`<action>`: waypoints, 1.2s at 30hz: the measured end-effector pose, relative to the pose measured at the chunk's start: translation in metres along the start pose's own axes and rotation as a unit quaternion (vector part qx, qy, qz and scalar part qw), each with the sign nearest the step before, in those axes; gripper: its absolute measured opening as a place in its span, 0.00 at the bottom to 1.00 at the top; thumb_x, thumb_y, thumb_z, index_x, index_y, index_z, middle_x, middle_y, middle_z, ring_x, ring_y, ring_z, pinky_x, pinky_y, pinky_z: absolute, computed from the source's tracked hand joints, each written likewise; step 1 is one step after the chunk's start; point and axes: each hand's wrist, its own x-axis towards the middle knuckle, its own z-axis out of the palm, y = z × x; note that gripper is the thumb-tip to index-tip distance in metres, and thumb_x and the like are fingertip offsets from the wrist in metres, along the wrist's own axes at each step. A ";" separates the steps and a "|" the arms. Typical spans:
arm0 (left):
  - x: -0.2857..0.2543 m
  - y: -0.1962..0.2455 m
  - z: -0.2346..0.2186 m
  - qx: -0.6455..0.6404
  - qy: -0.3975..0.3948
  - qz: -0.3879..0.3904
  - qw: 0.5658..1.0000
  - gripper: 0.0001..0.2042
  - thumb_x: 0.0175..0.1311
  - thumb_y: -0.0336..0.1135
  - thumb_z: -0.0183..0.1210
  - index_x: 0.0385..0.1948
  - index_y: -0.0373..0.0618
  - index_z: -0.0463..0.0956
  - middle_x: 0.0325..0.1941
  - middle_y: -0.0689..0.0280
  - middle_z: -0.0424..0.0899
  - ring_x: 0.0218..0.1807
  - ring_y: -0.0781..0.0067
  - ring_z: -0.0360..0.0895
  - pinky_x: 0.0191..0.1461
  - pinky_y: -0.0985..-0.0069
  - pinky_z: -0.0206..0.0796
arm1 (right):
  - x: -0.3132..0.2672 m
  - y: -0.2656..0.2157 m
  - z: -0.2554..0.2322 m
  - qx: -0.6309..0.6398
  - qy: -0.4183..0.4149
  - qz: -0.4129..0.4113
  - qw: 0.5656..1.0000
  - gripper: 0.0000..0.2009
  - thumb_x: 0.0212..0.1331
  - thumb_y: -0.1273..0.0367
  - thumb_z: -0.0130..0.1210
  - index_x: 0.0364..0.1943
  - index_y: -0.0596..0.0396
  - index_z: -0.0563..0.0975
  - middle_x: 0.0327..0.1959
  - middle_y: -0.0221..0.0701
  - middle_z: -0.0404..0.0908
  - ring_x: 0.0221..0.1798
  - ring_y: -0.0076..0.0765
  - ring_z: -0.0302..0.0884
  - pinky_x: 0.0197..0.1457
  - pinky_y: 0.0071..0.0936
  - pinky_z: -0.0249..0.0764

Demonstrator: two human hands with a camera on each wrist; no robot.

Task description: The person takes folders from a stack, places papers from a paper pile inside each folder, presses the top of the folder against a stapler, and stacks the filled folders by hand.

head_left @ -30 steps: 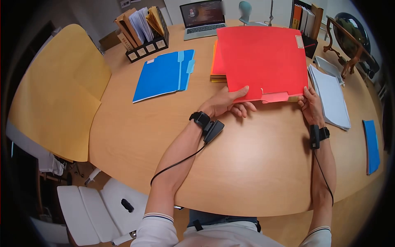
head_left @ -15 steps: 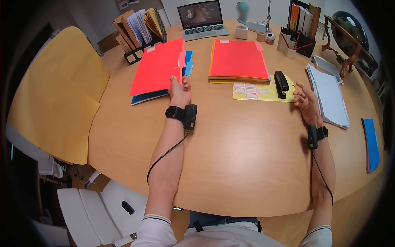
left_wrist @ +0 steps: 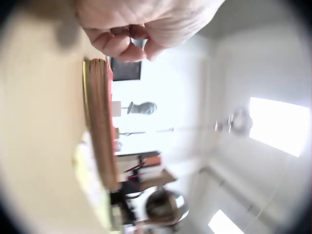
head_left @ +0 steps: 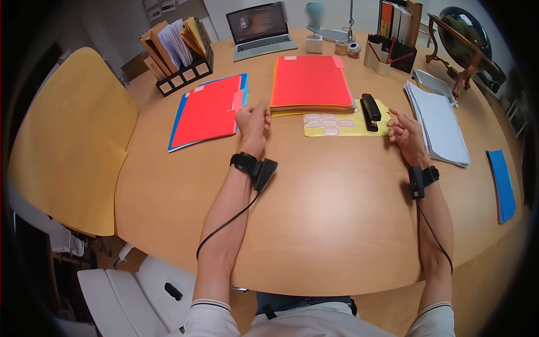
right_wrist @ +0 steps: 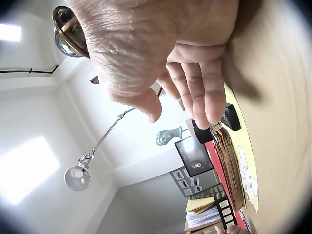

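Observation:
On the left of the desk a red folder (head_left: 206, 115) lies over a blue one (head_left: 244, 83), whose edges show around it. The left hand (head_left: 254, 126) is beside the red folder's right edge, fingers loosely curled; nothing is held in the left wrist view, where the hand (left_wrist: 146, 22) hangs near the folder stack (left_wrist: 101, 122). That stack, red on top (head_left: 310, 81), sits partly over a yellow label sheet (head_left: 331, 124). The right hand (head_left: 408, 137) is right of the black stapler (head_left: 370, 112), empty, its fingers relaxed in the right wrist view (right_wrist: 161, 58).
White papers (head_left: 438, 126) lie right of the right hand, with a blue item (head_left: 501, 185) near the right edge. Across the back stand a file holder (head_left: 185, 77), laptop (head_left: 261, 45), small bust (head_left: 314, 44), pen holder (head_left: 377, 58) and globe (head_left: 463, 33). A large yellow sheet (head_left: 73, 140) is at left.
The left hand carried a red folder from the stack leftward, laid it over the blue one and let go, then moved slightly right. The right hand let go of the folder's corner and stayed nearby.

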 end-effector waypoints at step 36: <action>-0.015 0.002 -0.001 -0.195 -0.089 0.030 0.976 0.08 0.69 0.30 0.65 0.43 0.43 0.74 0.40 0.65 0.85 0.36 0.75 0.86 0.38 0.85 0.78 | 0.000 0.002 -0.005 -0.012 -0.021 0.039 0.999 0.19 0.70 0.60 0.59 0.53 0.63 0.75 0.34 0.32 0.80 0.29 0.26 0.80 0.32 0.21 0.78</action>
